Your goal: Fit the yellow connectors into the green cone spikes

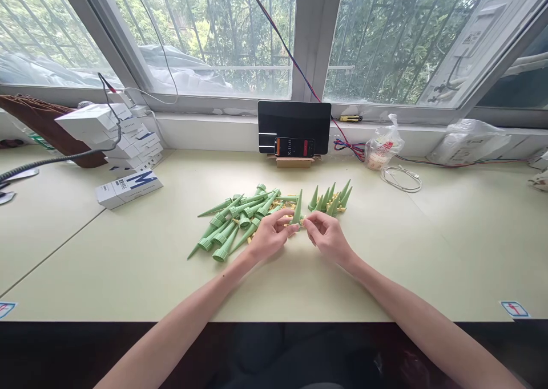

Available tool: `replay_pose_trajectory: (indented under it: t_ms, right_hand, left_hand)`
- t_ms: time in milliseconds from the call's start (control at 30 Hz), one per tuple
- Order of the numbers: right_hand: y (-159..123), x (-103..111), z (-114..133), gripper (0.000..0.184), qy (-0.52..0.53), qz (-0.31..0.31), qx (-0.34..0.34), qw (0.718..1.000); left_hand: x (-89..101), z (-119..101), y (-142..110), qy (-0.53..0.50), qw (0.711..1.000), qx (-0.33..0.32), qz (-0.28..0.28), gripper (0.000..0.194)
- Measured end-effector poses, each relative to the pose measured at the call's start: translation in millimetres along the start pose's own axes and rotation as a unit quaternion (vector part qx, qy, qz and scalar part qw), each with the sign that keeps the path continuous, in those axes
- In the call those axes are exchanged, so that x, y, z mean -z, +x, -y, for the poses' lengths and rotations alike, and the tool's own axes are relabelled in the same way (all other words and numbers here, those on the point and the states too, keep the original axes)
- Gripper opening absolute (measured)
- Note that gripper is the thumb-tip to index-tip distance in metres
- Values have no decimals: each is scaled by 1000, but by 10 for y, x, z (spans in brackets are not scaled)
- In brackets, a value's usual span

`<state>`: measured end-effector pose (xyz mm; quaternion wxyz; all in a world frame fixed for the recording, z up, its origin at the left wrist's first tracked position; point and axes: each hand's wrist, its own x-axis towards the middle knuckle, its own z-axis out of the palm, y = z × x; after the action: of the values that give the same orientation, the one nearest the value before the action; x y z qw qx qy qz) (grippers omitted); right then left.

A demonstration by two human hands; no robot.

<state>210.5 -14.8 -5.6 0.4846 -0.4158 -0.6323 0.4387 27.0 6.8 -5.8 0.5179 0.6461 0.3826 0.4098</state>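
My left hand (pixel 272 233) is closed around a green plastic watering spike (pixel 298 206), held with its tip pointing up. Close beside it, my right hand (pixel 329 236) pinches a small yellow piece (pixel 303 222) at the spike's lower end; the fingertips hide most of it. To the left lies a loose heap of green spikes (pixel 222 235) with ribbed caps, several small yellow pieces (pixel 280 206) among them. Beyond my right hand, several spikes (pixel 334 198) stand upright in a group, with yellow parts showing near their bases.
A phone (pixel 295 147) showing a timer leans on a dark tablet (pixel 295 118) at the back. White boxes (pixel 128 189) sit at left. A coiled white cable (pixel 402 179) and a bagged cup (pixel 382 146) are back right, below the windows.
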Motion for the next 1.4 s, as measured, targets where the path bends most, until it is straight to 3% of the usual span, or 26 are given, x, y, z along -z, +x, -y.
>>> replay_pose_trajectory:
  t_ms: [467,1033,1400]
  right_hand:
    - [11,21,-57,23,-110,-4,88,990]
    - [27,25,-73,19,-158,-11,137,978]
    - [19,-32,-76,12,-239,-40,263,934]
  left_hand:
    - [8,-81,-8,-15,999,23,18,47]
    - [32,-86,-2,-35,998,51,31,53]
    - [50,-110,-37,-29,988,49,146,32]
